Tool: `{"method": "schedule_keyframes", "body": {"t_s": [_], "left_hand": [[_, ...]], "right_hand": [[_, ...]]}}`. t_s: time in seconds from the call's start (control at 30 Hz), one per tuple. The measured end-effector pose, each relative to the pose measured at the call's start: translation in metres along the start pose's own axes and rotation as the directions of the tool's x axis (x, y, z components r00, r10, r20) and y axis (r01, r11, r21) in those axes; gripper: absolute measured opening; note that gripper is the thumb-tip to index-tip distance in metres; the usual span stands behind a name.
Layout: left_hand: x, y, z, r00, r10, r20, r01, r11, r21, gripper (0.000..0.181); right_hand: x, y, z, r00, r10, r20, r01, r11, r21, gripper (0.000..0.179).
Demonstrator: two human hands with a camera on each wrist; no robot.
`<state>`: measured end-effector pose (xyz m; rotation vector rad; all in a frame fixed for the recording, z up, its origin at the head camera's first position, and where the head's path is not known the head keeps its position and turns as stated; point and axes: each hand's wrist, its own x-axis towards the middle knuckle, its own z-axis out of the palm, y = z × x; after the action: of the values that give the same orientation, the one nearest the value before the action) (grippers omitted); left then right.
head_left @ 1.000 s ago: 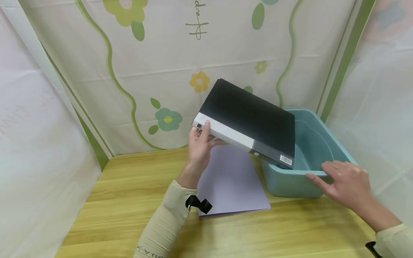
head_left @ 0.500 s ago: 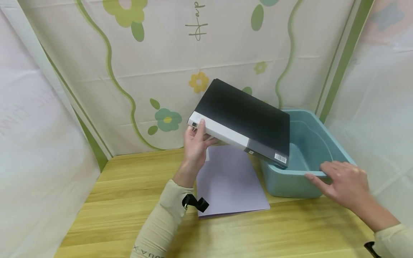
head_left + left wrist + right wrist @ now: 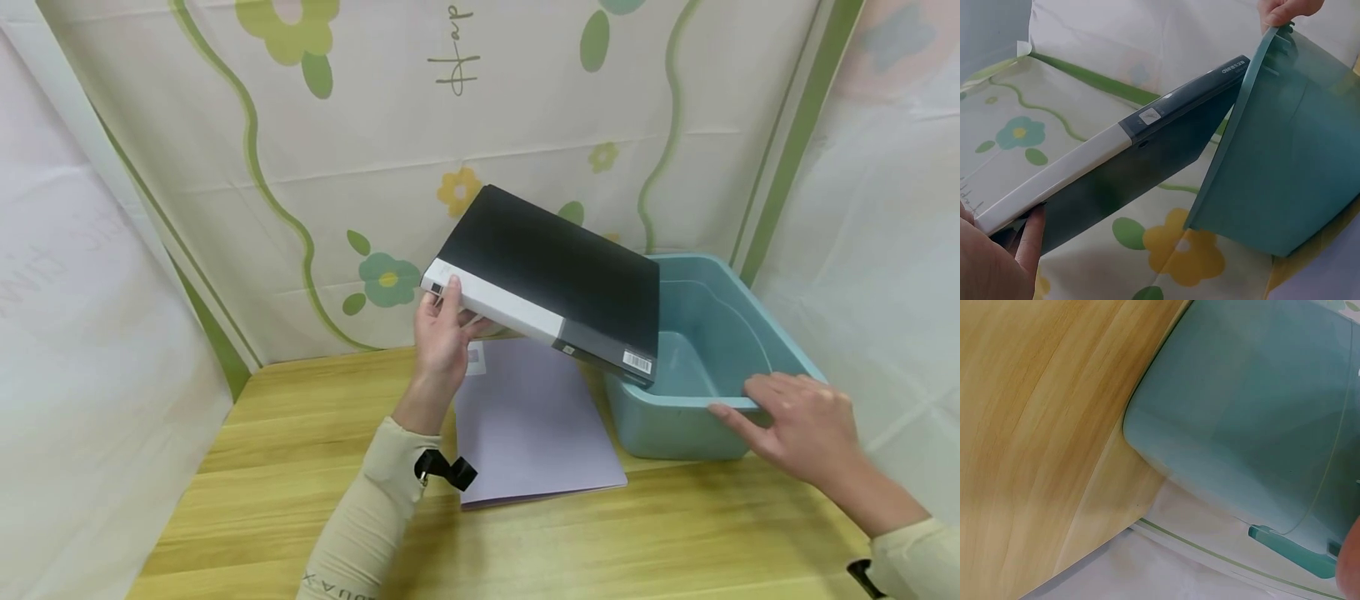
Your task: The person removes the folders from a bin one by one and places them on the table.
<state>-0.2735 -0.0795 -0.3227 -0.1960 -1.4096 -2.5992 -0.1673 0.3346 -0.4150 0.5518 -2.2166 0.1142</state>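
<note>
A black binder (image 3: pixel 558 267) with a white and grey spine is held tilted by my left hand (image 3: pixel 442 337), thumb on the spine and fingers beneath. Its lower right end, with a barcode label, overlaps the rim of a blue-green plastic bin (image 3: pixel 678 401) in the head view. The left wrist view shows the binder's spine (image 3: pixel 1060 175) running from the hand up to the bin's edge. My right hand (image 3: pixel 806 425) grips the bin's front right rim, fingers over the edge and thumb outside. Only a fingertip of it shows in the right wrist view.
A purple folder (image 3: pixel 536 425) lies flat on the wooden table (image 3: pixel 315 467), beneath the binder and left of the bin. White flowered curtains (image 3: pixel 375 150) close in the back and both sides.
The left hand has moved slowly to the left with the binder, drawing its lower end left across the bin. The right hand stays on the rim.
</note>
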Motion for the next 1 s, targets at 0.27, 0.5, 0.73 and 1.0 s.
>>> {"method": "schedule_keyframes", "body": {"t_s": [0.27,0.5,0.73,1.0], "left_hand": [[0.004,0.005,-0.006,1.0,0.009,-0.021,-0.009,1.0,0.0,0.029],[0.005,0.012,-0.011,0.999,0.008,-0.037,-0.007,1.0,0.021,0.034],[0.007,0.016,-0.016,1.0,0.003,-0.028,-0.002,1.0,0.027,0.035],[0.01,0.023,-0.027,0.999,-0.021,-0.048,0.023,0.998,0.05,0.037]], "right_hand": [[0.001,0.0,0.002,1.0,-0.009,-0.027,0.009,1.0,0.004,0.064],[0.002,-0.001,0.002,1.0,-0.001,-0.005,0.001,1.0,-0.001,0.065],[0.003,-0.002,0.001,1.0,0.001,0.005,-0.001,1.0,0.001,0.064],[0.002,-0.002,0.0,1.0,-0.007,0.011,0.007,1.0,-0.003,0.064]]}}
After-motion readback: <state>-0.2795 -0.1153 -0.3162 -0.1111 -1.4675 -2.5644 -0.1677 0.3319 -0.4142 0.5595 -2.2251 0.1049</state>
